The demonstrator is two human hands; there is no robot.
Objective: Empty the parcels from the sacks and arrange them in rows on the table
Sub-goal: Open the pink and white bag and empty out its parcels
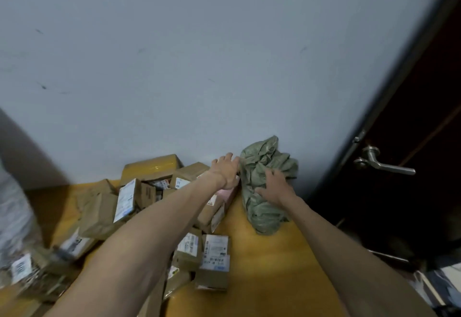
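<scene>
**Both hands at the green sack, far right corner of the worktop**

- The sack (267,159): green, crumpled, slumped in a heap against the grey wall (199,67) at the far right of the yellow worktop (269,266). It stands apart from the parcel heap, with bare worktop in front of it.
- Your left hand (225,170): arm stretched across the parcels, back of the hand up, fingers (229,157) extended toward the sack's left edge and touching it. The tips are lost in the folds, so you cannot tell from here whether they pinch the fabric or only rest on it.
- Your right hand (275,186): palm down on the front of the sack, thumb out to the left, fingers spread and lying released on the fabric, pressing rather than clenched round it.
- The parcels (139,199): brown cardboard boxes with white labels, tumbled in a loose heap on the left half of the worktop (no rows among them). A box with yellow tape (152,167) sits at the back by the wall. A pink parcel (228,193) lies just under your left wrist, beside the sack. Two small labelled boxes (215,261) lie side by side nearer you.
- Right of the worktop: a dark door (411,129) with a metal lever handle (384,163).
- Far left edge: blurred, not readable.
</scene>
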